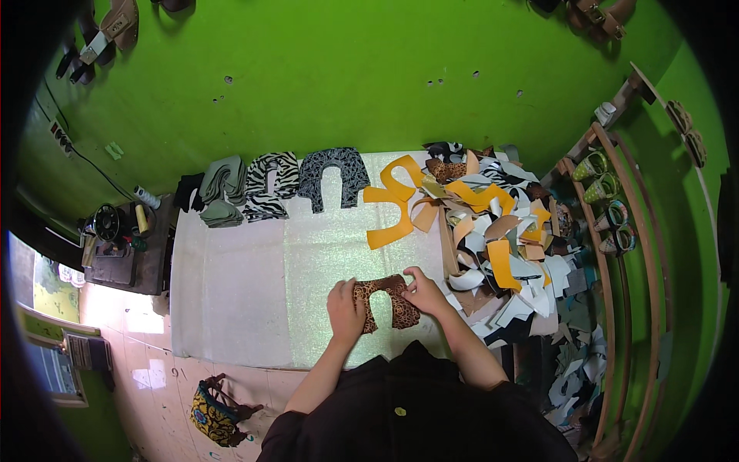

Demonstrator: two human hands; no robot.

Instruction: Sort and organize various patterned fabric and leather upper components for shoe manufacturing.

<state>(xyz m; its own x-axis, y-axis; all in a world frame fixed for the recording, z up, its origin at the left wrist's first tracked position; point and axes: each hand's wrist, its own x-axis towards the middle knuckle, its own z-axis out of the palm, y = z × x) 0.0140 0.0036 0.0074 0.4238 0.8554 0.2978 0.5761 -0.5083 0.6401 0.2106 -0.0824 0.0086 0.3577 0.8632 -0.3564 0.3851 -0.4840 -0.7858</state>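
The left hand (344, 306) is holding a brown piece (403, 309) by its left side, and the fingers of that grip are lying over the edge. The right hand (423, 292) is holding the same piece too — its grip is pinching the top right corner. The brown piece is sitting between the two hands, near the front edge of the white bench (231, 292). It is showing a spotty pattern and looking like an upside-down U, with its two legs pointing at the person. I cannot tell if it is touching the bench. Farther back, two yellow pieces (390, 233) are lying together, and one is curving up next to the scraps. To the left of them, a dark pile (311, 183) with pale lines is resting near the green wall (346, 92). A zebra pile (286, 175) is lying just beside it, and then a green pile (223, 181) is coming next. On the right, a big heap of scraps (504, 266) is covering that end of the bench — white, yellow, tan and black bits are all mixing there. A bright bag (214, 416) is lying on the floor (142, 339).
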